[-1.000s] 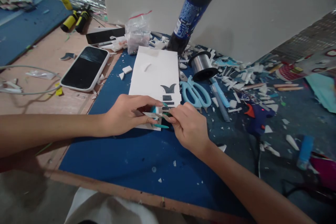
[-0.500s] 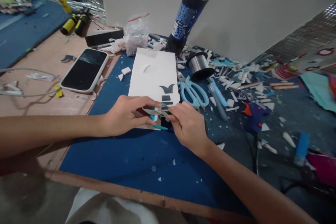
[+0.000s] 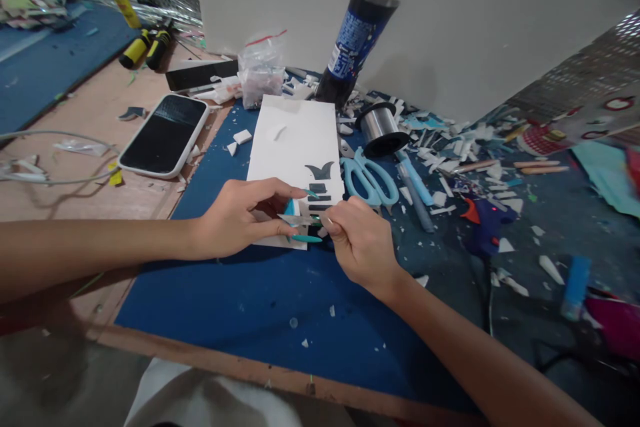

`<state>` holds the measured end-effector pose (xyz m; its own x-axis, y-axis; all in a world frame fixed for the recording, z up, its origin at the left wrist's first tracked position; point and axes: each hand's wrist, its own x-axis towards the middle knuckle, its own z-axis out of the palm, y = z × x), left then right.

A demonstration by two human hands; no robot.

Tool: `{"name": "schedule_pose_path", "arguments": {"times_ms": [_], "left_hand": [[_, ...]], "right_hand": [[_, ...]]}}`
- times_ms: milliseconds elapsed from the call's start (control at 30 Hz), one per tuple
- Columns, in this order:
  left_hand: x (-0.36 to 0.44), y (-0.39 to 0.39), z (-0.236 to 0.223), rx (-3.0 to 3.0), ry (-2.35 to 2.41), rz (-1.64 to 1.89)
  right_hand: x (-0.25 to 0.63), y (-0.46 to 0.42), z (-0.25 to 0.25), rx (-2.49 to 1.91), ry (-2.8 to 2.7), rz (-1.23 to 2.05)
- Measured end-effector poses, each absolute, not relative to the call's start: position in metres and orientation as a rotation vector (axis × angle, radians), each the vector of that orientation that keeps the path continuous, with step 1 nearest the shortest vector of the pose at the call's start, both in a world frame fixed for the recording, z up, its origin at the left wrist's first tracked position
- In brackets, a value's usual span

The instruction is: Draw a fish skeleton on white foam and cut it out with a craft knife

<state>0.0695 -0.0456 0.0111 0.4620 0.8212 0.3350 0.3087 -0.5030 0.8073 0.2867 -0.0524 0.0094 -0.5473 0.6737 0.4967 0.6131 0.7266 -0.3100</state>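
Observation:
My left hand [image 3: 235,219] and my right hand [image 3: 361,243] meet over the near edge of a white sheet [image 3: 290,143] that lies on a blue mat [image 3: 240,293]. Between the fingertips of both hands is a small thin white-grey sliver [image 3: 296,219], pinched from both sides. Both hands have long teal nails. The sheet has dark cut-out shapes [image 3: 319,172] near its right edge, just beyond my fingers. What my right fingers hold beneath them is hidden.
Light-blue scissors [image 3: 370,179] lie just right of the sheet, with a wire spool [image 3: 383,127] and a dark soda bottle [image 3: 357,40] behind. A phone [image 3: 163,133] lies at the left. A blue glue gun [image 3: 487,220] and many scraps litter the right side.
Both hands stay at the sheet's near edge; the fingertips have shifted slightly around the sliver. The view has moved a little.

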Motion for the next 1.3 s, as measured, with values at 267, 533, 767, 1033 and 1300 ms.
{"name": "schedule_pose_path", "arguments": {"times_ms": [267, 533, 767, 1033, 1300], "left_hand": [[0.0701, -0.0455, 0.0095, 2.013, 0.893, 0.957], [0.0702, -0.0456, 0.0107, 2.041, 0.893, 0.979], [0.07, -0.0461, 0.0103, 2.073, 0.908, 1.008], [0.0698, -0.046, 0.0104, 2.069, 0.892, 1.011], [0.0705, -0.0458, 0.01, 2.122, 0.915, 0.982]], "right_hand": [[0.2847, -0.0506, 0.0062, -0.95, -2.334, 0.066], [0.2858, -0.052, 0.0072, -0.946, -2.337, 0.052], [0.287, -0.052, 0.0062, -0.953, -2.332, 0.06], [0.2862, -0.0518, 0.0056, -0.94, -2.327, 0.059], [0.2863, -0.0516, 0.0033, -0.963, -2.327, 0.066]]}}
